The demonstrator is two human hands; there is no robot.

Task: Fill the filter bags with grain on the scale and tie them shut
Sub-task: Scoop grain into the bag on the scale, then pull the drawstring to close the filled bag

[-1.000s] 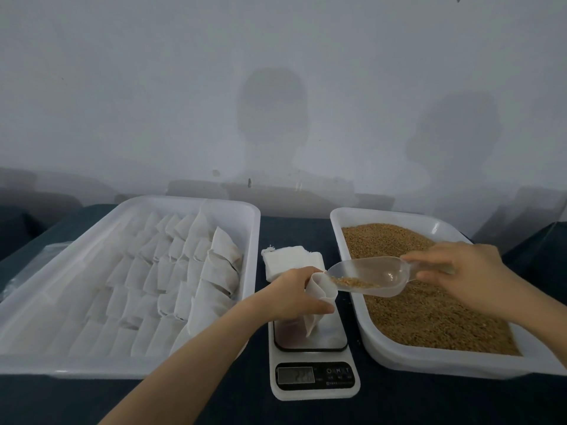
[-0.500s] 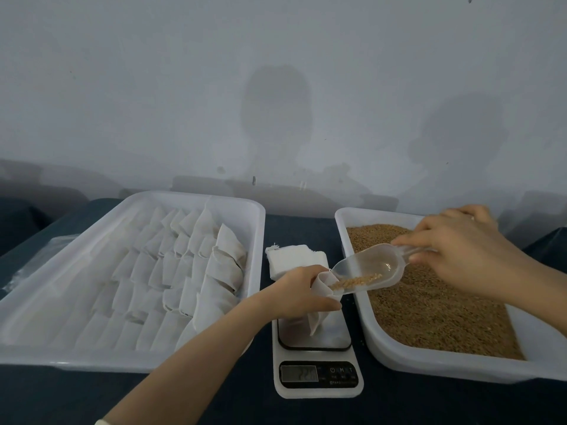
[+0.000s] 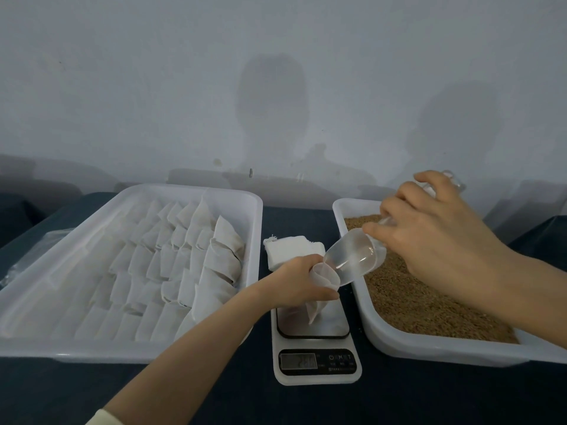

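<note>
My left hand (image 3: 302, 282) grips a white filter bag (image 3: 322, 292) by its open mouth, with the bag's bottom resting on the steel plate of the kitchen scale (image 3: 316, 348). My right hand (image 3: 435, 237) holds the handle of a clear plastic scoop (image 3: 352, 259), tipped steeply so its lip sits in the bag's mouth. The scoop looks empty. Brown grain (image 3: 429, 302) fills the white tray (image 3: 429, 348) on the right.
A large white tray (image 3: 129, 348) on the left holds several rows of filled filter bags (image 3: 184, 271). A stack of flat empty bags (image 3: 291, 250) lies behind the scale. A dark cloth covers the table; a wall stands close behind.
My right hand has risen and tipped the scoop from level to steep. The grain that lay in the scoop has gone into the bag. My left hand stays on the bag.
</note>
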